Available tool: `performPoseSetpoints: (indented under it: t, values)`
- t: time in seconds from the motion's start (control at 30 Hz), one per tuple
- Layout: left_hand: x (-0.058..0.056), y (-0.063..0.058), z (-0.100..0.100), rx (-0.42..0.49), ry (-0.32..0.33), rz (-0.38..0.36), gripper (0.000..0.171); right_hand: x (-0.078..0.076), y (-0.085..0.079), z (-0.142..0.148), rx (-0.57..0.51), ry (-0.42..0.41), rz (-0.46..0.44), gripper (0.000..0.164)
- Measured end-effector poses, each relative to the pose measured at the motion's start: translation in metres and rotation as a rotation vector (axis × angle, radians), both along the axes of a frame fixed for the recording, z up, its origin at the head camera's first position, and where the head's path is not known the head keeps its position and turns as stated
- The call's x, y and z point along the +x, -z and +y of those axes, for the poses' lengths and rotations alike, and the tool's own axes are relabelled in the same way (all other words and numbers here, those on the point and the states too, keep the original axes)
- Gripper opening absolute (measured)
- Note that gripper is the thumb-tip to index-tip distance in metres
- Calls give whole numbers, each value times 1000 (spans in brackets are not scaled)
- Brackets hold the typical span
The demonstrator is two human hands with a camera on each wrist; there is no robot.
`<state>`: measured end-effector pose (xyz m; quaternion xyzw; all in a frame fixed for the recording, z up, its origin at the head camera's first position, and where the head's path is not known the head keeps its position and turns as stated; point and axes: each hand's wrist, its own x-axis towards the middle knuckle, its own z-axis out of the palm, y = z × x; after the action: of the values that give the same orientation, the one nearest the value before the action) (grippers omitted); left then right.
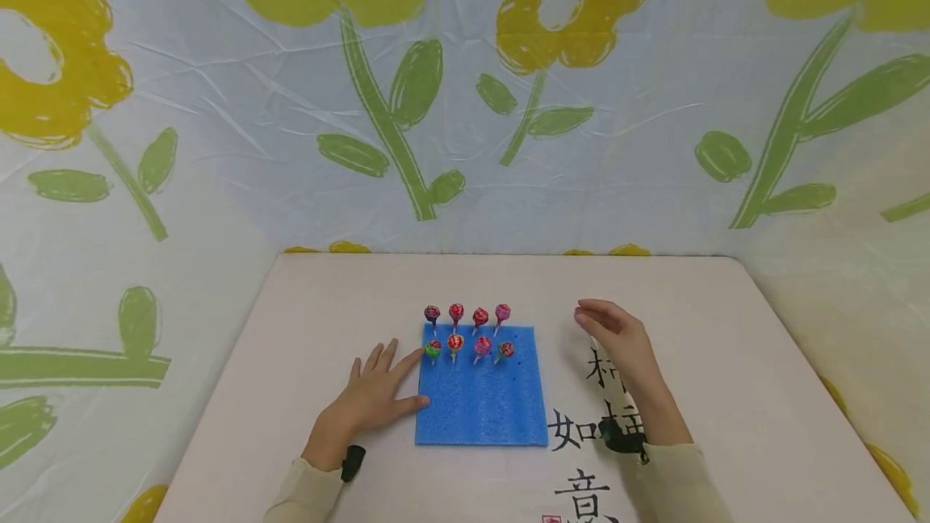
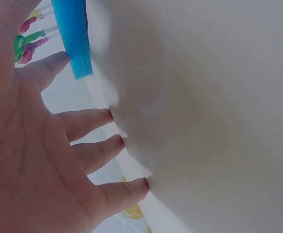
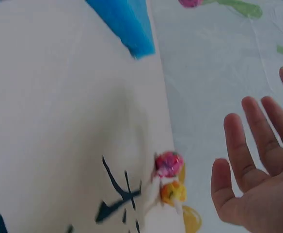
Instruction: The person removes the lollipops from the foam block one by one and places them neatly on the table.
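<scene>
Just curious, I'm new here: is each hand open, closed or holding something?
Left hand: open, fingers spread, touching the flat blue foam board.
Right hand: open, holding nothing.

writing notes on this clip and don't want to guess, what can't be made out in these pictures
Lollipops: head view, wrapper print too small to read.
Pink sweet: right wrist view, wrapper details blurred.
Upper character: head view, partly covered by the right hand.
Red seal: head view, cut off by the bottom edge.
Left hand: left wrist view, thumb cut off by the top edge.
</scene>
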<state>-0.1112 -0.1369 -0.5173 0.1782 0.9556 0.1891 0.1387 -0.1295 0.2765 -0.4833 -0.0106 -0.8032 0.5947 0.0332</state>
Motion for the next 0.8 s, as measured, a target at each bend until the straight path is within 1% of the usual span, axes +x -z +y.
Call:
performPoseSetpoints:
  t: [0.1, 0.17, 0.3, 0.4, 0.53, 0.67, 0.8]
  values:
    - [0, 1, 0, 3, 0, -2, 80, 1, 3, -8, -56, -85, 33, 46]
    - [0, 2, 0, 5, 0, 1, 80, 0, 4, -14, -83, -132, 39, 47]
    - [0, 1, 0, 6, -1, 6, 80, -1, 8, -26, -111, -190, 13, 48]
    - [0, 1, 0, 3, 0, 3, 81, -2, 12, -34, -179, -234, -8, 46]
    - [0, 0, 0, 0, 0, 3, 80, -4, 18, -42, -246, -317, -20, 42]
    - [0, 1, 1, -7, 0, 3, 80, -4, 23, -49, -237, -378, -34, 45]
    - [0, 0, 1, -4, -1, 0, 80, -4, 24, -55, -206, -412, -68, 50]
